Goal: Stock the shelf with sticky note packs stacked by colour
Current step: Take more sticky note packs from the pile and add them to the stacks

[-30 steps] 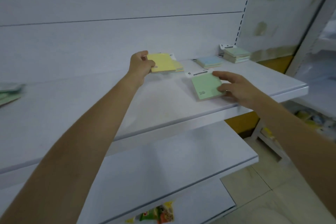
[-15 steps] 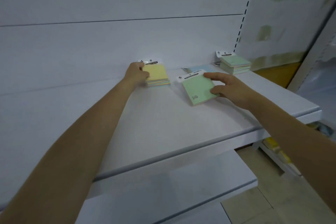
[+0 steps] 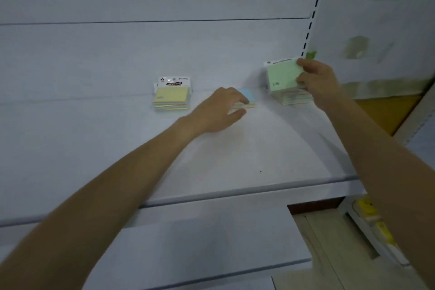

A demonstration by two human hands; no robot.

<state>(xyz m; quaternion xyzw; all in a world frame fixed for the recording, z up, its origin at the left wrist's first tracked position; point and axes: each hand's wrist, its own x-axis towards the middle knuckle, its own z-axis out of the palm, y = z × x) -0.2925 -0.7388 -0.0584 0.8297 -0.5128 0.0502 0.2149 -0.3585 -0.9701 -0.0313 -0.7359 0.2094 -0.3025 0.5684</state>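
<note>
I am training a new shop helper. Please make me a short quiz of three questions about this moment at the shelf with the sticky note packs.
1. Multiple choice: what colour is the pack that the right hand holds? A yellow, B green, C blue.
2. True or false: the left hand touches the blue-topped stack.
3. Fill in: on the shelf, the yellow-topped stack stands furthest to the ____.
Key: 1 B; 2 true; 3 left.
</note>
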